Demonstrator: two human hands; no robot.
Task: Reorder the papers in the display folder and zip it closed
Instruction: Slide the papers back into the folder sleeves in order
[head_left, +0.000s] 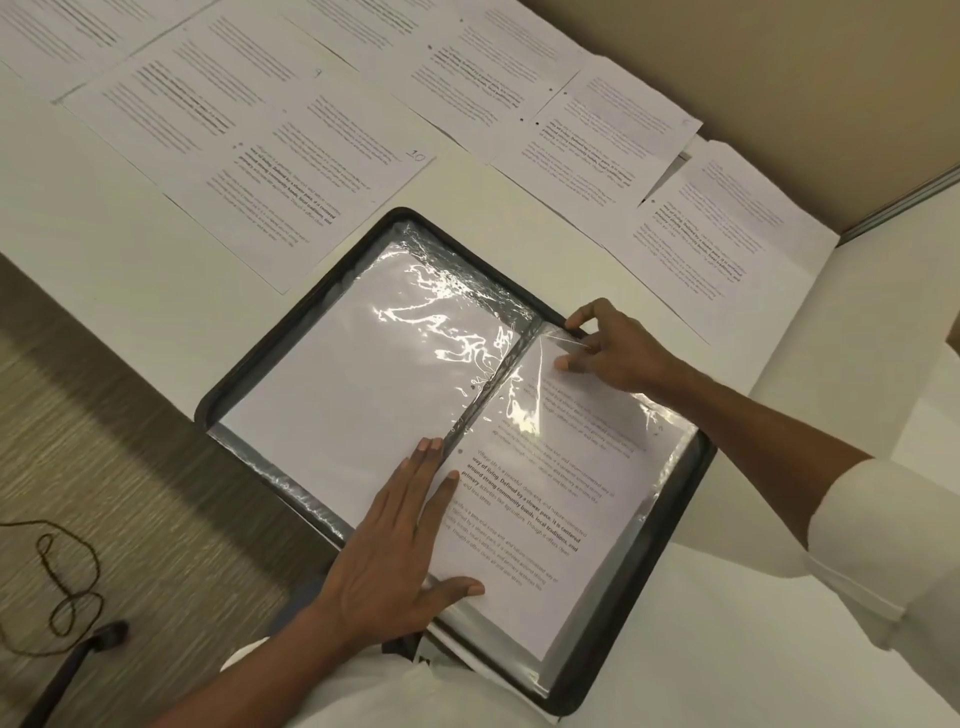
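On the white table (104, 270), close to its near edge, the display folder (296, 317) lies spread open and unzipped, its black zip rim showing all round. Beyond it the loose papers (291, 171) are laid out in overlapping rows, one marked 10 in its corner, probably so that their numbers can be read while sorting. From the head camera, the left hand (400, 540) lies flat across the spine at the folder's near end, fingers straight and close together, thumb spread onto the right-hand page. It seems to pin folder and pockets so that nothing slides. Its forearm comes up from below with the wrist low. The right hand (613, 348) reaches in from the right on an extended arm. Thumb and fingertips are clamped on the top edge of the clear sleeve (524, 415) near the spine, and the film is lifted a little there. That sleeve covers a printed sheet (530, 519). The pinch looks meant to open the pocket's mouth; whether to draw the sheet out or seat it, I cannot tell. A cord (57, 587) lies on the floor to the left.
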